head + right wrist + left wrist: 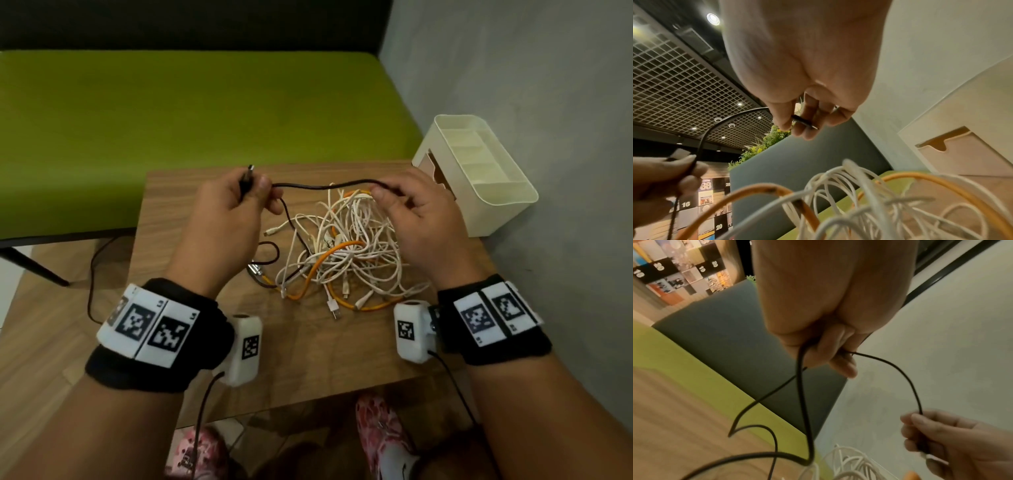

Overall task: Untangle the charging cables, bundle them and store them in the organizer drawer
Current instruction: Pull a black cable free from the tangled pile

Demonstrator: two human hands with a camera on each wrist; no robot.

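A thin black cable (322, 186) stretches in the air between my two hands above the table. My left hand (260, 192) grips one end, its plug (249, 173) sticking up past the fingers, and a further length drops to a loop (270, 250) on the table. My right hand (383, 193) pinches the other end; the right wrist view shows the small black plug (804, 121) between thumb and fingers. Under the hands lies a tangle of white and orange cables (352, 246). The cream organizer (496, 202) stands at the back right, its drawer (962, 159) closed.
The small wooden table (308, 359) has bare surface near its front edge. A green bench (171, 137) runs behind it and a grey wall (548, 102) rises on the right. A dark cord (90, 274) hangs to the floor at the left.
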